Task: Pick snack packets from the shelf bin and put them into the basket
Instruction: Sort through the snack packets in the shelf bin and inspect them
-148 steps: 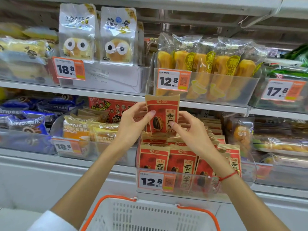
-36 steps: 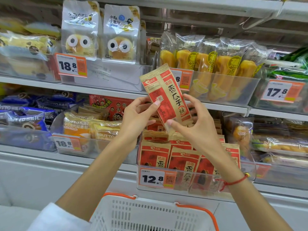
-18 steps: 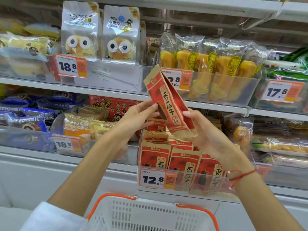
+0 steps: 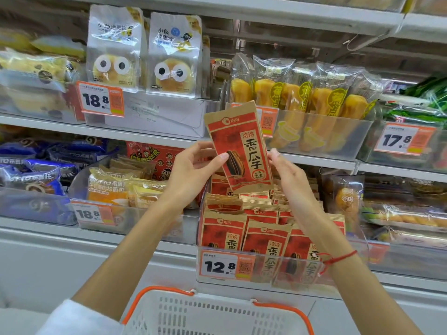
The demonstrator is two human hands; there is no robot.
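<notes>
A red and brown snack packet [image 4: 238,146] with a sunflower seed picture is held upright, front face toward me, above the clear shelf bin [image 4: 261,284]. My left hand [image 4: 193,171] pinches its left edge with thumb and fingers. My right hand [image 4: 287,175] touches its right edge with the fingertips, fingers nearly straight. Several identical packets [image 4: 263,240] stand in rows in the bin behind a 12.8 price tag [image 4: 226,264]. The white basket with orange handles [image 4: 217,315] sits low, directly under my arms.
Neighbouring bins hold yellow bread packs [image 4: 113,187] to the left and banana-shaped cakes [image 4: 302,102] on the shelf above. Owl-eyed white bags [image 4: 145,52] stand at upper left. A red string bracelet [image 4: 338,258] circles my right wrist.
The packet was lifted out of the bin, turned over to its back and side, and now faces front again, slightly lower. My right hand's grip has loosened to a fingertip touch.
</notes>
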